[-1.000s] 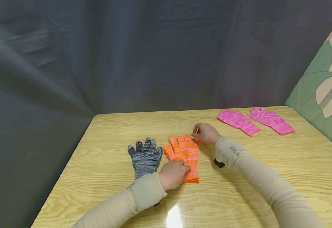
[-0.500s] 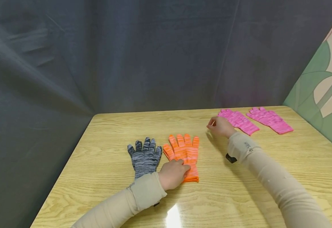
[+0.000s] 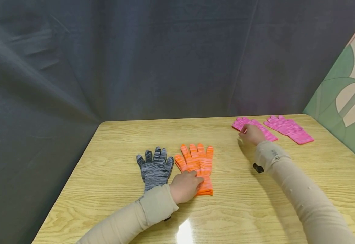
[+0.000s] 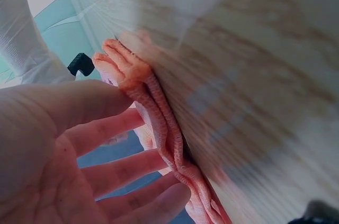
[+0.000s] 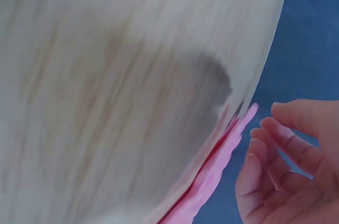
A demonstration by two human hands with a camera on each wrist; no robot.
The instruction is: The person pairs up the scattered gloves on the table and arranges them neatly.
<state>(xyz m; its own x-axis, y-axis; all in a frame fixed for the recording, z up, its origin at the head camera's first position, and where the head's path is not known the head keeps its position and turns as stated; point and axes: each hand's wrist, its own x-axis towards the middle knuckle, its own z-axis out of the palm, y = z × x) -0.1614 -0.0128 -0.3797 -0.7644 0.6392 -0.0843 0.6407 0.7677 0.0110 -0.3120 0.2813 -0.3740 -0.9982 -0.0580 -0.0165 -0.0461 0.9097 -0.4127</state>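
An orange knit glove (image 3: 200, 164) lies flat on the table, its fingers pointing away from me. My left hand (image 3: 185, 186) rests on its lower palm and cuff; in the left wrist view its fairly straight fingers touch the orange cuff (image 4: 159, 110). Beside it, to the left, is a grey-and-black glove (image 3: 156, 169), partly hidden by my left sleeve. My right hand (image 3: 252, 134), its fingers loosely curled and holding nothing, is over the nearer pink glove (image 3: 268, 135). In the right wrist view a gap shows between the fingertips and the pink fabric (image 5: 212, 173).
A second pink glove (image 3: 290, 128) lies at the far right of the wooden table (image 3: 256, 210). A dark curtain (image 3: 171, 61) hangs behind the table's back edge. On the right is a wall with leaf patterns (image 3: 332, 91).
My right hand has left the orange glove's fingertips and moved right and away from me, to over the nearer pink glove. The left hand has stayed on the orange glove.
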